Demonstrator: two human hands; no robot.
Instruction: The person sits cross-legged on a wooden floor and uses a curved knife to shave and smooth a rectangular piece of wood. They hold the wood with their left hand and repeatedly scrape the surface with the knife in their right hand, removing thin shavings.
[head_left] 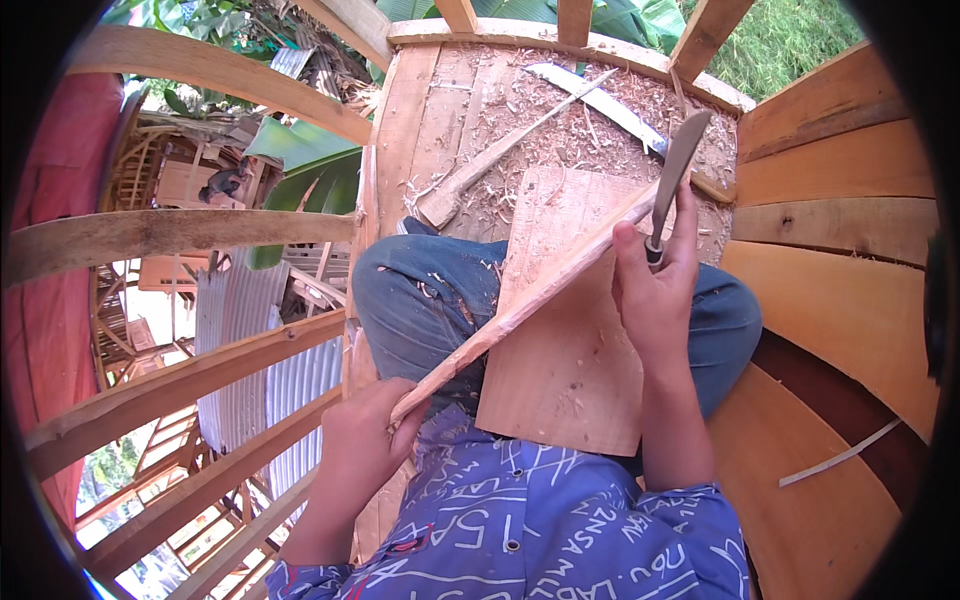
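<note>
My left hand (368, 432) is closed round the lower end of a long, rough-whittled wooden stick (520, 315). The stick slants up to the right across my lap, and its far end reaches my right hand (660, 275). In that hand is a knife (680, 165) with a curved, dark blade pointing up and away from me. Its short handle sits between thumb and fingers, beside the stick; whether the fingers also grip the stick is hidden. Beneath the stick, a flat wooden board (570, 390) lies over my crossed legs.
Wood shavings cover the plank floor (480, 90) ahead. On it lie a machete (610, 108) with a pale blade and a partly carved piece of wood (480, 172) with a thin shaft. Slatted rails (200, 235) stand at left, a plank wall (830, 220) at right.
</note>
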